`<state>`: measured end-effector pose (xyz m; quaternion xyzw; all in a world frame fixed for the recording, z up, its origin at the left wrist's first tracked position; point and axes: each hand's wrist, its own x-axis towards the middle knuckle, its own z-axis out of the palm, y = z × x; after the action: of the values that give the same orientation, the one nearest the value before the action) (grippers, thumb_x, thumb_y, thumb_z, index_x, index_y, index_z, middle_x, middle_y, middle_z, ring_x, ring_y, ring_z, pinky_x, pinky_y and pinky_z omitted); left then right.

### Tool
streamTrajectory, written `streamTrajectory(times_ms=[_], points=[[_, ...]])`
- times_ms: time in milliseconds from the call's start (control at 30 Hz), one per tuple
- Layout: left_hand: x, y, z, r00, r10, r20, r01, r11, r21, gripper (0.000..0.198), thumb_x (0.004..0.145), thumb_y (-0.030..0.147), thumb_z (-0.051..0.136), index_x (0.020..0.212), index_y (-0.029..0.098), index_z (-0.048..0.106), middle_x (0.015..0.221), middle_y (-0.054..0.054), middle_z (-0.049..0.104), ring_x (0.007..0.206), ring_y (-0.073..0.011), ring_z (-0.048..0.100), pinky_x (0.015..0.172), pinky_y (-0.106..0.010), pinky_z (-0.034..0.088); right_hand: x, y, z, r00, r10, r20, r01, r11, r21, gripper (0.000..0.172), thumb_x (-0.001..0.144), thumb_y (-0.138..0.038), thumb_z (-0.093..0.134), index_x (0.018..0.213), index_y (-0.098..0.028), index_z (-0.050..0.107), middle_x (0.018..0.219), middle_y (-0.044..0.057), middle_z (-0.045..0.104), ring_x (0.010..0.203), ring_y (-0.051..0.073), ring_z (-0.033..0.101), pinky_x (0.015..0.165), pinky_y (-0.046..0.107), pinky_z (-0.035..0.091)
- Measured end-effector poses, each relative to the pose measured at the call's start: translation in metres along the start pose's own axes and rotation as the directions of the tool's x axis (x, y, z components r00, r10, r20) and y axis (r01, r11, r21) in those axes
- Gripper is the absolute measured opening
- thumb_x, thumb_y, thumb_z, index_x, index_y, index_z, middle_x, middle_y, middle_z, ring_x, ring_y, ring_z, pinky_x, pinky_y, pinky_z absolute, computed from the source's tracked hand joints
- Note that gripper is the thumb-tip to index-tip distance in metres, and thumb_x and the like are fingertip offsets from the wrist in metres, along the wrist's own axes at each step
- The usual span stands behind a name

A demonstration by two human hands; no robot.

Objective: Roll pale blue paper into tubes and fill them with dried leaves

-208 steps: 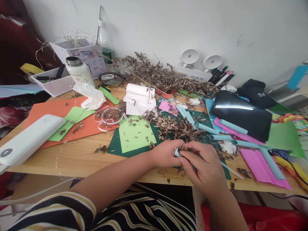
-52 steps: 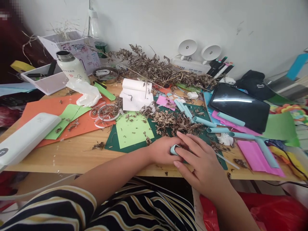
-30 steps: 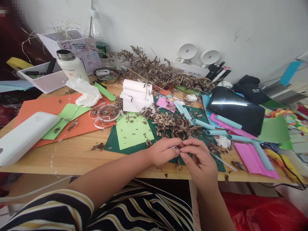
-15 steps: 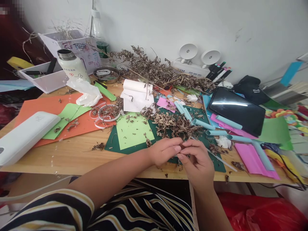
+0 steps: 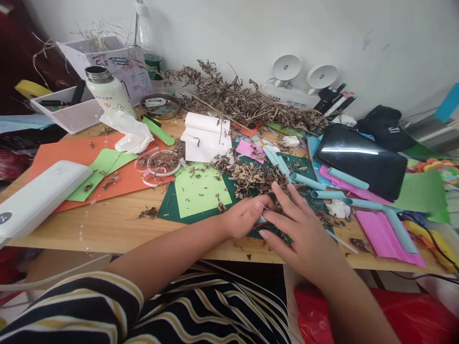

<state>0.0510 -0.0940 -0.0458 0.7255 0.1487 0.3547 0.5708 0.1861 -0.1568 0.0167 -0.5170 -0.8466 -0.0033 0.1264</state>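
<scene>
My left hand (image 5: 245,216) is closed over the dark green mat (image 5: 167,206), its thumb pressed to the fingers. A small pale blue piece shows at its fingertips, but what it grips is too hidden to tell. Just right of it, my right hand (image 5: 303,229) has its fingers spread, the tips near the left hand. Beyond both hands lies a pile of dried leaves (image 5: 251,177). Light green paper (image 5: 199,191) with leaf crumbs rests on the mat's left part. Pale blue paper tubes (image 5: 308,182) lie to the right of the pile.
A white power bank (image 5: 46,198) and orange paper (image 5: 46,160) are on the left. An open white bottle (image 5: 109,93) stands behind them. Dried branches (image 5: 229,98) run along the wall. A black tablet (image 5: 362,160) and pink paper (image 5: 383,236) are on the right.
My right hand has come away from the fingertip pinch and spread its fingers, shifting slightly right. My left hand stays closed. The view has shifted slightly.
</scene>
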Motion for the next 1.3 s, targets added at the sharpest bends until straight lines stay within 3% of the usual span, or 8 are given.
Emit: streamTrajectory(times_ms=[133, 333, 633, 767, 833, 933, 1100, 1300], points=[[0.001, 0.0, 0.0, 1.0, -0.006, 0.017, 0.006, 1.0, -0.027, 0.054, 0.079, 0.058, 0.007, 0.076, 0.014, 0.039, 0.056, 0.002, 0.037, 0.048, -0.0083, 0.036, 0.05, -0.023, 0.034, 0.001, 0.003, -0.012, 0.994, -0.03, 0.105, 0.026, 0.999, 0.039, 0.03, 0.076, -0.034, 0.045, 0.104, -0.025, 0.054, 0.136, 0.006, 0.024, 0.122, 0.032, 0.023, 0.09, 0.055, 0.032], [0.002, 0.003, -0.001, 0.997, -0.02, 0.073, 0.017, 0.999, 0.042, 0.057, 0.079, 0.057, 0.004, 0.077, 0.013, 0.041, 0.052, 0.002, 0.038, 0.048, -0.0089, 0.038, 0.05, -0.022, 0.034, -0.008, 0.002, -0.011, 0.99, -0.018, -0.138, 0.023, 0.999, 0.033, 0.022, 0.074, -0.03, 0.048, 0.092, -0.021, 0.058, 0.133, 0.007, 0.029, 0.121, 0.03, 0.026, 0.092, 0.052, 0.03], [0.003, 0.007, 0.0, 0.997, 0.019, 0.072, -0.025, 0.996, 0.086, 0.056, 0.08, 0.056, 0.004, 0.077, 0.014, 0.042, 0.065, -0.001, 0.045, 0.057, -0.01, 0.042, 0.056, -0.023, 0.038, 0.001, 0.0, -0.027, 0.991, -0.071, 0.114, 0.08, 0.994, -0.075, 0.033, 0.071, -0.042, 0.05, 0.1, -0.029, 0.055, 0.135, 0.005, 0.026, 0.12, 0.042, 0.019, 0.083, 0.068, 0.02], [0.002, 0.009, 0.0, 0.991, 0.005, 0.13, -0.028, 0.983, 0.181, 0.062, 0.078, 0.059, 0.002, 0.079, 0.014, 0.045, 0.066, -0.003, 0.048, 0.059, -0.0111, 0.044, 0.058, -0.023, 0.038, -0.002, 0.015, -0.033, 0.985, -0.133, 0.106, 0.126, 0.989, 0.073, 0.027, 0.072, -0.039, 0.049, 0.096, -0.029, 0.057, 0.137, 0.001, 0.022, 0.122, 0.036, 0.022, 0.089, 0.061, 0.025], [0.003, 0.009, -0.001, 0.984, 0.011, 0.18, -0.05, 0.976, 0.213, 0.064, 0.077, 0.06, 0.002, 0.078, 0.014, 0.046, 0.067, -0.004, 0.05, 0.061, -0.012, 0.045, 0.06, -0.023, 0.038, 0.005, 0.025, -0.03, 0.993, -0.038, -0.107, 0.059, 0.98, 0.192, 0.021, 0.077, -0.033, 0.043, 0.09, -0.026, 0.058, 0.135, 0.001, 0.027, 0.12, 0.028, 0.03, 0.092, 0.051, 0.029], [0.003, 0.008, -0.002, 0.979, 0.031, 0.203, -0.064, 0.985, 0.157, 0.064, 0.077, 0.059, 0.001, 0.076, 0.014, 0.046, 0.064, -0.003, 0.048, 0.058, -0.0111, 0.044, 0.058, -0.023, 0.038, 0.032, 0.038, -0.008, 0.88, 0.22, -0.42, -0.155, 0.971, 0.184, 0.021, 0.077, -0.032, 0.044, 0.087, -0.021, 0.058, 0.123, 0.007, 0.043, 0.113, 0.025, 0.038, 0.091, 0.048, 0.03], [0.003, 0.007, -0.004, 0.979, 0.016, 0.201, -0.036, 0.995, 0.095, 0.064, 0.076, 0.06, 0.002, 0.07, 0.013, 0.045, 0.057, 0.0, 0.043, 0.049, -0.0088, 0.039, 0.05, -0.021, 0.037, 0.083, 0.039, 0.04, 0.974, 0.216, -0.073, -0.219, 0.975, -0.034, 0.026, 0.069, -0.036, 0.053, 0.093, -0.028, 0.057, 0.103, 0.005, 0.057, 0.097, 0.029, 0.047, 0.084, 0.056, 0.022], [0.001, 0.007, -0.004, 0.982, -0.007, 0.191, -0.01, 0.996, 0.09, 0.066, 0.075, 0.062, 0.002, 0.071, 0.013, 0.046, 0.061, -0.002, 0.044, 0.052, -0.0089, 0.04, 0.049, -0.021, 0.036, 0.092, 0.053, 0.033, 0.916, 0.353, -0.189, -0.341, 0.935, 0.095, 0.018, 0.071, -0.025, 0.046, 0.082, -0.023, 0.06, 0.084, 0.004, 0.063, 0.083, 0.024, 0.051, 0.076, 0.046, 0.029]])
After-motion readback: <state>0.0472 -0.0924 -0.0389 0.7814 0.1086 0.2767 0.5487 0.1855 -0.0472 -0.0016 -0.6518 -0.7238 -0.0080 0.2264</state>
